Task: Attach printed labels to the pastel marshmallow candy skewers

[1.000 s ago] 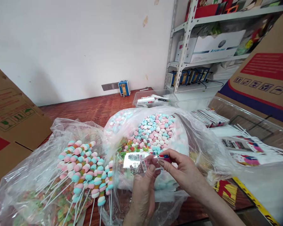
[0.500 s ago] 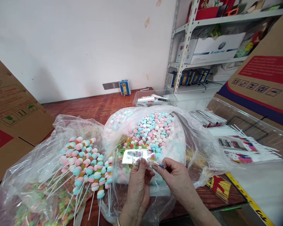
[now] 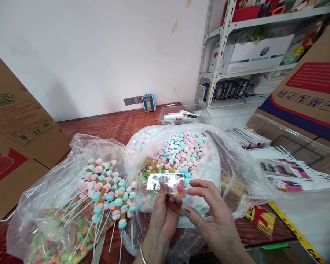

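On a reddish wooden worktop [image 3: 112, 126], whose far edge meets a white wall [image 3: 99, 55], two clear plastic bags fill the middle. The candy bag [image 3: 181, 152] at the centre is heaped with loose pink, blue and white pieces. The skewer bag [image 3: 71, 205] towards the left edge holds similar sweets threaded on white sticks. A brown carton [image 3: 19, 135] leans at the left edge. A second carton [image 3: 313, 80] stands at the right, above a clear bin [image 3: 305, 146] of printed packets and white sticks. A small clear tray [image 3: 181, 115] sits towards the far edge, and a metal shelf rack [image 3: 222, 47] rises beyond the far right corner.

Both forearms are cut off by the lower frame, and the worktop's near edge is hidden under the bags and hands. The print on the packet's label is too small to read.

The packet [image 3: 167, 182] is held in front of the near side of the candy bag. Its long axis runs roughly along the near edge, with the barcode end to the left and the coloured end to the right, tipped slightly down. The left hand [image 3: 165, 212] pinches it from below between thumb and fingers. The right hand [image 3: 209, 212] is open, its fingers loosely spread just beside the coloured end; whether a fingertip touches it cannot be told.
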Motion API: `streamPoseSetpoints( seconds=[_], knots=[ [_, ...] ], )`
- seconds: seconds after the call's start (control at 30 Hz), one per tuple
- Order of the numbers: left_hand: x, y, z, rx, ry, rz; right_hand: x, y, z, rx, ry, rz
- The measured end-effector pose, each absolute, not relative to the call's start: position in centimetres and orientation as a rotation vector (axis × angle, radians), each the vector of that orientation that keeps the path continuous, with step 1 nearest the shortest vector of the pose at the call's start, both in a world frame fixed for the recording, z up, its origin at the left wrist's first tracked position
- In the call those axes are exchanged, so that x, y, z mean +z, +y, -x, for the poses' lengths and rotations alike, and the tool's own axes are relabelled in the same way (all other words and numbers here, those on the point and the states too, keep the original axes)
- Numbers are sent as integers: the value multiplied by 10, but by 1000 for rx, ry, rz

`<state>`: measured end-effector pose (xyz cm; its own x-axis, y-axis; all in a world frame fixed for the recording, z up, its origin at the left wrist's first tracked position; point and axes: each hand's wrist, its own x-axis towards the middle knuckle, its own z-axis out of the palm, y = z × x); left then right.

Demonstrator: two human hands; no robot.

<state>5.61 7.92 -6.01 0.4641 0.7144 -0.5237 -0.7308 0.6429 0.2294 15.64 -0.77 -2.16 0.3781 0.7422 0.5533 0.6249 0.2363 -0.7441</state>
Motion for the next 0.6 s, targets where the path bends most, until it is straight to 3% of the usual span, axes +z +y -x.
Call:
streamPoseSetpoints(
  seconds=[0.2, 0.43, 0.6],
  knots=[
    [-57, 74, -53, 996, 623, -129, -32, 3, -146, 168, -1444, 1520],
    [-61, 76, -39, 928, 542, -199, -23, 14, -135, -67, -1537, 1440],
    [-55, 77, -23, 929, 453, -296, -13, 18, -126, 68, -1524, 1427]
  ],
)
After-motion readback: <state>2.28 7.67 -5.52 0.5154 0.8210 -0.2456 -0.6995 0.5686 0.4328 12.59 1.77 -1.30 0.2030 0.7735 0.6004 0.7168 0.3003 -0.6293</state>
